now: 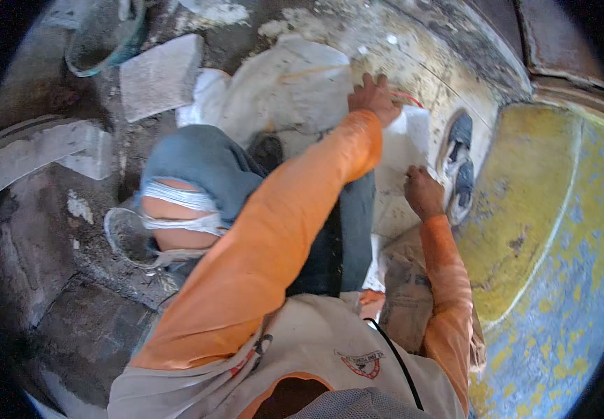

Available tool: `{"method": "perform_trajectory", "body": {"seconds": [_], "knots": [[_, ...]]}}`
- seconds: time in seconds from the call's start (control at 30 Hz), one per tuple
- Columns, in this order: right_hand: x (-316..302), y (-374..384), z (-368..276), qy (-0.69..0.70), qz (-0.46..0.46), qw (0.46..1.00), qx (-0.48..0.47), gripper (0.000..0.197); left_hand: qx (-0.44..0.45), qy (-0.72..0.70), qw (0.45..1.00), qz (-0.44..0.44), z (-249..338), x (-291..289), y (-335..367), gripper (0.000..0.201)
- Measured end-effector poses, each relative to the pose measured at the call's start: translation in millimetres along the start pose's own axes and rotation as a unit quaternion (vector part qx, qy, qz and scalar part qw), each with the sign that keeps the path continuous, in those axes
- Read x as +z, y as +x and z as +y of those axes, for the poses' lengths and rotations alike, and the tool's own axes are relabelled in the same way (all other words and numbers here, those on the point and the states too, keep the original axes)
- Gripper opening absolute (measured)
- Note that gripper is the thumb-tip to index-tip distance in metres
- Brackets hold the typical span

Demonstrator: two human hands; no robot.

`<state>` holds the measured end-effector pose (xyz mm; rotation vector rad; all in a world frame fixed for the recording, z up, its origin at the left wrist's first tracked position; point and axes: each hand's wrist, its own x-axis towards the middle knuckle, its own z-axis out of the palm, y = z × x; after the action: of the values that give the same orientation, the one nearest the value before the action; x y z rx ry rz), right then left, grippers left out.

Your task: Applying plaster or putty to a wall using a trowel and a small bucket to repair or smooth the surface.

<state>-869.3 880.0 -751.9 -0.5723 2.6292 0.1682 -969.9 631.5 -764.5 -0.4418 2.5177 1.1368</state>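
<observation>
My left hand (373, 99) is stretched out at the top middle, its fingers bent. A thin red curved thing (409, 98) shows at its right side. What lies under the fingers is hidden. Lower and to the right, my right hand (423, 193) is closed at the edge of a white, flat, sheet-like piece (405, 137). This piece lies between both hands, over pale floor tiles. Left of my left hand, a dirty whitish sack or sheet (274, 84) is spread on the ground.
Dark shoes (460, 160) stand right of my hands, by a worn yellow-and-blue curved surface (532, 209). A brown printed sack (407, 300) lies beside my right arm. At left are a pale slab (160, 77), a bucket (131, 237), a green-rimmed container (106, 61) and rubble.
</observation>
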Motion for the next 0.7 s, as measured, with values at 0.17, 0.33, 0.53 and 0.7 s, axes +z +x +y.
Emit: {"method": "perform_trajectory", "body": {"seconds": [0.17,0.33,0.53,0.7], "knots": [[-5.9,-9.5,2.2,0.049,0.065,0.997,-0.011,0.022,-0.011,0.017,0.990,-0.137,-9.3,0.2,-0.5,0.072],[3.0,-13.1,4.8,0.018,0.049,0.999,0.005,0.022,-0.040,-0.039,0.988,-0.140,-33.0,29.4,19.8,0.064],[-17.1,-15.2,1.6,0.054,0.089,0.993,0.051,0.018,0.070,-0.019,0.987,-0.143,-62.6,69.3,34.4,0.046],[-104.1,-29.8,-3.3,0.068,0.080,0.993,0.055,0.018,0.087,0.005,0.993,-0.084,-43.5,22.1,39.0,0.040]]}}
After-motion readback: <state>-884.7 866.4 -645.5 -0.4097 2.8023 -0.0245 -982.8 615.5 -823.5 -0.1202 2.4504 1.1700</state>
